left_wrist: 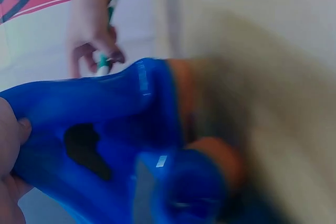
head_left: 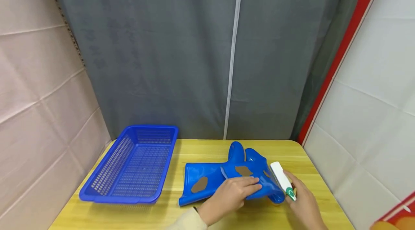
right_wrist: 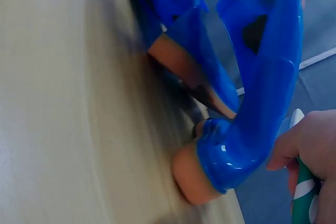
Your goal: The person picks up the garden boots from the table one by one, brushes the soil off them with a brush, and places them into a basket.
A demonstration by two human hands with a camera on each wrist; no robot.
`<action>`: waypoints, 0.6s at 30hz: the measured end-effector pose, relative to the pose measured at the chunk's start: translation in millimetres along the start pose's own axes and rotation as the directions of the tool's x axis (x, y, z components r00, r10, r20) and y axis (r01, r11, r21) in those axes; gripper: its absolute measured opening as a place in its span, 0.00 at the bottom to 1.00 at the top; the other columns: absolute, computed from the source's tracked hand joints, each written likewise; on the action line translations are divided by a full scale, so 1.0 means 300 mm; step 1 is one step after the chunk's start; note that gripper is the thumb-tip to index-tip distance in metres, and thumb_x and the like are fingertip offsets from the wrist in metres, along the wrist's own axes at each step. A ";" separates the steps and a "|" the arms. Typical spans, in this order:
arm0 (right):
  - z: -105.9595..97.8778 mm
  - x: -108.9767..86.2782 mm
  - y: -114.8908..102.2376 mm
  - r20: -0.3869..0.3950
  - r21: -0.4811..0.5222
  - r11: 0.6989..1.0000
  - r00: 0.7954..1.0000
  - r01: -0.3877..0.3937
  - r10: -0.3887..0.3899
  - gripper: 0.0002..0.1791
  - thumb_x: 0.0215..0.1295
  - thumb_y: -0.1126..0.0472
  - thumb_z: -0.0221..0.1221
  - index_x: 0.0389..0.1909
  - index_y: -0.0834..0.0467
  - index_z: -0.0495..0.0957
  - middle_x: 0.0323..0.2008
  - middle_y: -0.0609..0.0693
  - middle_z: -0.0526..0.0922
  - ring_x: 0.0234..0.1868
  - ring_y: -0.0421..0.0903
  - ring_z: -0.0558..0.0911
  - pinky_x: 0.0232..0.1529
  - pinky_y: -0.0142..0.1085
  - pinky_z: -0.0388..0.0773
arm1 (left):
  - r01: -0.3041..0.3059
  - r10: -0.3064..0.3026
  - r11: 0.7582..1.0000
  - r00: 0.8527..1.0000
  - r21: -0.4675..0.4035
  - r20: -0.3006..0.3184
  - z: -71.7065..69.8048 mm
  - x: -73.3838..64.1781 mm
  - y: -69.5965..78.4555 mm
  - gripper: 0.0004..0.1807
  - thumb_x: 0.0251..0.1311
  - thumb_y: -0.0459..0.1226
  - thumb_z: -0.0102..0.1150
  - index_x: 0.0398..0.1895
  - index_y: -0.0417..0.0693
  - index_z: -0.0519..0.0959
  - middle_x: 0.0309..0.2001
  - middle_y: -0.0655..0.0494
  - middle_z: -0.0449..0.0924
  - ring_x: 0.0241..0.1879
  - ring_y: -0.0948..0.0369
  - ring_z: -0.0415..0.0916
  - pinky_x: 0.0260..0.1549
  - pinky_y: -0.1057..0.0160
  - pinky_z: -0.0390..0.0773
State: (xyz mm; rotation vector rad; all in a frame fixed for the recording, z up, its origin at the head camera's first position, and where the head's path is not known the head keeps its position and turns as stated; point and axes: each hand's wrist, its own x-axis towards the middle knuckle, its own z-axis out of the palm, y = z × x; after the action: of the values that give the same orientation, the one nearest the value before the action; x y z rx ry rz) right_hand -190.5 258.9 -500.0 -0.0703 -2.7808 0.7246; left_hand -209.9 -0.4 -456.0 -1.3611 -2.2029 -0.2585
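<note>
Two blue rubber boots with brown patches and orange soles lie on the table. My left hand holds the nearer boot by its shaft, thumb on the blue surface in the left wrist view. Behind it, partly covered, lies the other boot. My right hand grips a white and green brush, whose bristle side faces the nearer boot's right end. Whether the bristles touch cannot be told. The right wrist view shows the green handle inside the fingers.
A blue plastic basket with mesh walls stands on the left of the yellow wood-grain table. A grey curtain hangs behind the table. Pale panels flank both sides.
</note>
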 end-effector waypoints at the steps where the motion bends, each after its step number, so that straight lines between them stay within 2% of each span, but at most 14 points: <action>1: -0.009 0.001 0.004 -0.004 0.012 1.000 1.000 -0.009 0.009 0.46 0.44 0.72 0.66 0.67 0.49 0.63 0.37 0.54 0.78 0.26 0.41 0.68 0.26 0.29 0.61 | 0.006 -0.005 1.000 1.000 0.002 -0.014 -0.005 0.030 -0.003 0.23 0.54 0.32 0.65 0.55 0.57 0.78 0.55 0.61 0.81 0.55 0.67 0.78 0.51 0.74 0.77; 4: -0.041 0.010 0.011 -0.039 0.048 0.999 0.999 -0.021 0.023 0.45 0.45 0.73 0.65 0.67 0.50 0.62 0.37 0.56 0.79 0.24 0.39 0.66 0.24 0.27 0.60 | 0.038 -0.038 0.999 0.999 -0.008 -0.019 -0.020 0.137 -0.013 0.22 0.54 0.32 0.64 0.53 0.57 0.79 0.53 0.63 0.82 0.52 0.69 0.80 0.49 0.75 0.78; 7: -0.082 0.025 0.014 -0.127 0.074 0.997 0.992 -0.015 0.024 0.44 0.46 0.72 0.65 0.67 0.49 0.63 0.36 0.57 0.79 0.19 0.36 0.64 0.21 0.27 0.59 | 0.079 -0.079 0.997 0.996 -0.004 -0.034 -0.033 0.258 -0.032 0.21 0.55 0.32 0.62 0.53 0.57 0.78 0.51 0.65 0.83 0.48 0.70 0.81 0.45 0.76 0.79; 11: -0.153 0.040 0.000 -0.232 0.118 0.993 0.972 -0.012 0.039 0.44 0.48 0.72 0.64 0.68 0.47 0.61 0.38 0.60 0.78 0.16 0.34 0.60 0.17 0.27 0.59 | 0.124 -0.124 0.992 0.984 -0.005 -0.125 -0.056 0.393 -0.080 0.19 0.58 0.30 0.58 0.52 0.57 0.79 0.48 0.66 0.84 0.45 0.71 0.82 0.44 0.77 0.79; 14: -0.211 0.034 -0.026 -0.263 0.143 0.989 0.962 -0.038 0.075 0.45 0.50 0.71 0.64 0.70 0.45 0.59 0.41 0.62 0.76 0.19 0.35 0.64 0.17 0.26 0.61 | 0.100 -0.109 0.994 0.968 -0.049 -0.228 -0.088 0.432 -0.119 0.18 0.60 0.30 0.56 0.51 0.57 0.80 0.48 0.65 0.84 0.48 0.70 0.81 0.49 0.77 0.76; 16: -0.244 0.022 -0.047 -0.270 0.158 0.985 0.957 -0.066 0.107 0.46 0.51 0.70 0.64 0.70 0.43 0.58 0.42 0.62 0.75 0.20 0.37 0.67 0.17 0.26 0.62 | 0.042 -0.052 0.998 0.953 -0.042 -0.298 -0.108 0.421 -0.143 0.17 0.61 0.31 0.56 0.51 0.57 0.80 0.49 0.64 0.83 0.50 0.70 0.80 0.53 0.76 0.74; 18: -0.267 0.008 -0.065 -0.265 0.169 0.981 0.955 -0.090 0.134 0.46 0.52 0.69 0.64 0.70 0.41 0.57 0.42 0.62 0.74 0.22 0.39 0.69 0.18 0.26 0.63 | -0.046 0.037 0.999 0.937 -0.017 -0.348 -0.114 0.380 -0.158 0.18 0.60 0.30 0.58 0.51 0.56 0.81 0.50 0.63 0.83 0.52 0.69 0.79 0.56 0.75 0.73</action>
State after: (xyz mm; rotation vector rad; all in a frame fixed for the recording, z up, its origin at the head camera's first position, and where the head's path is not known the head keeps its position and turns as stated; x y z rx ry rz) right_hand -170.9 280.0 -422.5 -0.2793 -2.4632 0.8844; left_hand -279.8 50.5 -361.4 -1.2630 -1.8802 -0.4748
